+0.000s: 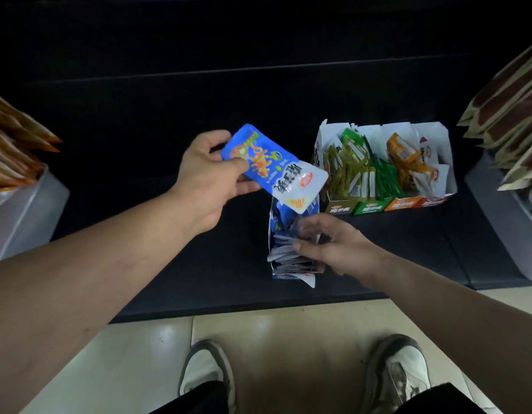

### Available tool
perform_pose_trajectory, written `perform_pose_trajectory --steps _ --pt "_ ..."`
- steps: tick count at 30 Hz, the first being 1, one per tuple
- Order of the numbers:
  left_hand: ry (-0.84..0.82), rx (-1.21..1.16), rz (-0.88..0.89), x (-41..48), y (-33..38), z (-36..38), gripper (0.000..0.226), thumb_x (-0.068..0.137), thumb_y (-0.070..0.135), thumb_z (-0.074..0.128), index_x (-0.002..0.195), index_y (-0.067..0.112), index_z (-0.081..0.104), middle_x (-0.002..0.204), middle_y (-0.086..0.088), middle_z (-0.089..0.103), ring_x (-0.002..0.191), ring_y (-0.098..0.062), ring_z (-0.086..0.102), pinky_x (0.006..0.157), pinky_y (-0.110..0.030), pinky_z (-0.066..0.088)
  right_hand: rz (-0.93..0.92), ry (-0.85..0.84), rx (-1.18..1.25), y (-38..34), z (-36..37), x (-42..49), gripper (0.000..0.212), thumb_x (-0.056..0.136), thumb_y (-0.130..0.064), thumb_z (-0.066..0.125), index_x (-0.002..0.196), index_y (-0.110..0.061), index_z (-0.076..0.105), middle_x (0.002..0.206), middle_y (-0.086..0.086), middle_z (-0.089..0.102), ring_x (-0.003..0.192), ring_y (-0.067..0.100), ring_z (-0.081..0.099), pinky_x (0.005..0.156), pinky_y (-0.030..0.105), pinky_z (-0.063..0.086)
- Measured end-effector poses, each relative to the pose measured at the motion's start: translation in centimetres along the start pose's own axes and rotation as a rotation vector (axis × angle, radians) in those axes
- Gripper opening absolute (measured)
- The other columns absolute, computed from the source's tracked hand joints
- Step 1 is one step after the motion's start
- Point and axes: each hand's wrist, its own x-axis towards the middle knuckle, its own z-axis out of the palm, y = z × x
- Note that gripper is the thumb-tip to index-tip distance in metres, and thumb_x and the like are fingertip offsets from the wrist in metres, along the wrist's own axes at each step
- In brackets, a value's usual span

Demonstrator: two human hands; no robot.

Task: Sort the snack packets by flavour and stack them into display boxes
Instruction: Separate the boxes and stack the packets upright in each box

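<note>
Left hand: grips the blue packet by one short end, thumb on top and fingers curled beneath.
Blue packet: held in the air and tilted, its lower end just above the open top of the blue display box.
Blue display box: stands on the dark shelf, in front of the row of four boxes and apart from it. It is partly filled with blue-and-white packets on edge.
Right hand: over the box, fingers bent among the packets inside. It is blurred, so whether it pinches one or only parts them cannot be told.
Row of four boxes: olive, green, orange and red fronts, each holding packets of its own colour, loosely leaning rather than squared.
Grey bins: one at either side of the shelf, each holding larger pouches.
Progress, as judged: well along. Four flavours appear boxed and the blue flavour is being filled.
Outstanding, as judged: seat the held packet and straighten the stacks. No loose packets show on the shelf.
</note>
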Motion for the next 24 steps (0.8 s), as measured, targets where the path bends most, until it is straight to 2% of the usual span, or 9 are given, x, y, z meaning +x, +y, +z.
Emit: perform_pose_trajectory --steps 3,7,10,12,15,18,22,24 --pt "-0.058 -0.058 -0.091 -0.7 -1.4 0.5 0.041 0.094 -0.014 0.060 0.128 0.008 0.060 0.112 -0.017 0.075 0.090 -0.029 0.079 0.071 -0.039 0.064 -0.012 -0.126 0.064 -0.5 -1.2 -0.4 0.061 0.077 -0.060 0.079 0.130 -0.045 0.054 0.120 -0.015 0.070 0.068 0.021 0.065 0.050 0.027 0.029" --pt "-0.015 -0.065 -0.153 -1.7 -3.7 1.1 0.029 0.093 -0.014 0.062 0.115 0.004 0.062 0.111 -0.018 0.075 0.091 -0.026 0.079 0.073 -0.039 0.064 -0.036 -0.151 0.098 -0.8 -1.6 -0.7 0.064 0.071 -0.077 0.071 0.130 -0.059 0.053 0.117 -0.019 0.071 0.070 0.024 0.068 0.050 0.028 0.030" --pt "-0.044 -0.010 -0.184 -2.1 -5.3 1.3 0.026 0.093 -0.011 0.066 0.113 0.006 0.062 0.111 -0.015 0.075 0.093 -0.024 0.079 0.080 -0.042 0.065 -0.049 -0.023 0.112 -0.7 -1.4 -0.5 0.031 0.098 -0.060 0.059 0.127 -0.052 0.058 0.114 -0.010 0.073 0.065 0.025 0.068 0.047 0.027 0.030" --pt "-0.137 0.157 -0.157 -2.3 -6.4 1.0 0.029 0.094 -0.006 0.068 0.114 0.016 0.065 0.111 -0.008 0.078 0.097 -0.020 0.078 0.088 -0.043 0.063 -0.043 0.068 0.133 -0.9 -1.4 -0.3 0.017 0.108 -0.045 0.048 0.122 -0.049 0.058 0.111 -0.003 0.076 0.060 0.024 0.066 0.044 0.025 0.028" --pt "-0.264 0.396 -0.104 -2.9 -7.8 0.7 0.041 0.094 0.003 0.070 0.122 0.032 0.064 0.107 0.007 0.079 0.102 -0.013 0.075 0.098 -0.044 0.059 -0.083 0.121 0.134 -0.7 -1.7 -0.3 0.014 0.111 -0.034 0.047 0.120 -0.041 0.056 0.108 0.008 0.075 0.057 0.026 0.066 0.041 0.023 0.026" --pt "-0.337 0.409 -0.097 -3.5 -8.0 1.0 0.040 0.098 0.012 0.068 0.129 0.035 0.061 0.111 0.011 0.078 0.107 -0.011 0.073 0.104 -0.045 0.055 -0.101 0.204 0.118 -0.8 -2.1 -0.3 0.012 0.110 -0.027 0.049 0.118 -0.033 0.055 0.111 0.003 0.074 0.058 0.030 0.067 0.036 0.019 0.032" --pt "-0.329 0.395 -0.110 -3.8 -8.0 1.3 0.026 0.101 0.027 0.067 0.126 0.032 0.064 0.108 0.016 0.078 0.101 0.001 0.072 0.100 -0.038 0.057 -0.108 0.383 0.143 -1.2 -2.4 0.0 0.007 0.103 -0.020 0.061 0.108 -0.020 0.056 0.100 0.008 0.074 0.061 0.024 0.073 0.041 0.017 0.038" --pt "-0.309 0.399 -0.121 -3.9 -8.2 1.4 0.021 0.099 0.027 0.070 0.119 0.030 0.066 0.104 0.016 0.079 0.097 0.002 0.072 0.095 -0.034 0.057 -0.148 0.459 0.209 -1.6 -2.9 0.2 0.017 0.098 -0.012 0.067 0.102 -0.021 0.053 0.088 0.005 0.075 0.057 0.020 0.070 0.043 0.020 0.040"
